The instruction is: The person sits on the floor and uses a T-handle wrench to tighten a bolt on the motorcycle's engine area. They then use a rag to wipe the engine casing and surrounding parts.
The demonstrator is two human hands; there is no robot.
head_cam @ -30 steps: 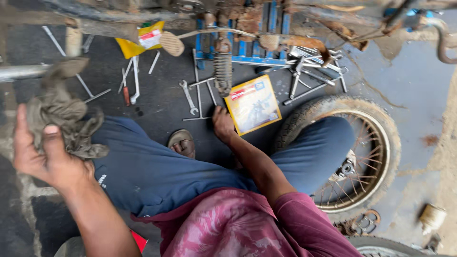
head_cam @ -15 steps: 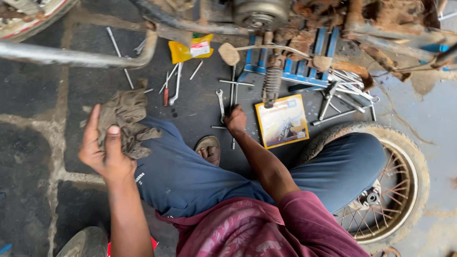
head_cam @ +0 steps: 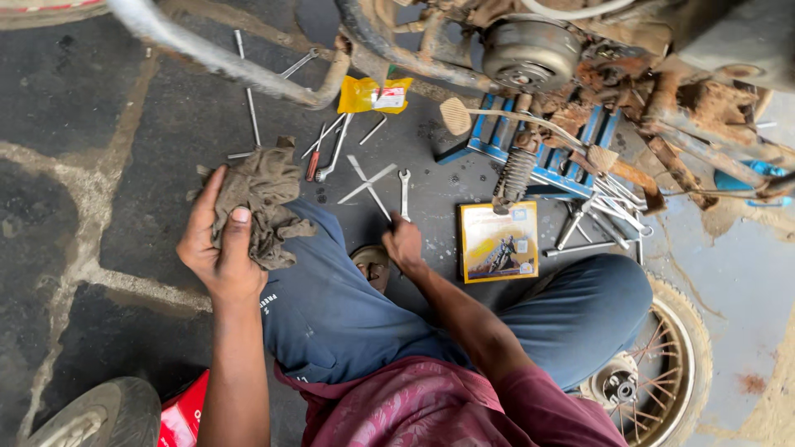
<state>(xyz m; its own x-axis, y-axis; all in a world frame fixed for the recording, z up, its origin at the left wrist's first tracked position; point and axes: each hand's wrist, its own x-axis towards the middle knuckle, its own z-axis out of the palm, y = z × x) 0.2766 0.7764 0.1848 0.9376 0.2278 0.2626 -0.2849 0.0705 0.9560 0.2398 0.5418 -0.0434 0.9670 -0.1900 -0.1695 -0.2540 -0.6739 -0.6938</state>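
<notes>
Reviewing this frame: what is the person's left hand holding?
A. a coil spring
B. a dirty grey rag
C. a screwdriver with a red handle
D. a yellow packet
B: the left hand is closed around a dirty grey rag, raised above the dark floor, while the right hand reaches down among the spanners near the yellow box.

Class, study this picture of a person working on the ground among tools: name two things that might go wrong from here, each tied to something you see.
1. The right hand reaches among loose spanners scattered on the ground; it may pick the wrong one or knock others aside.
2. The left hand clutches a dirty rag, so only one hand is free, and grime might weaken its grip.
</notes>
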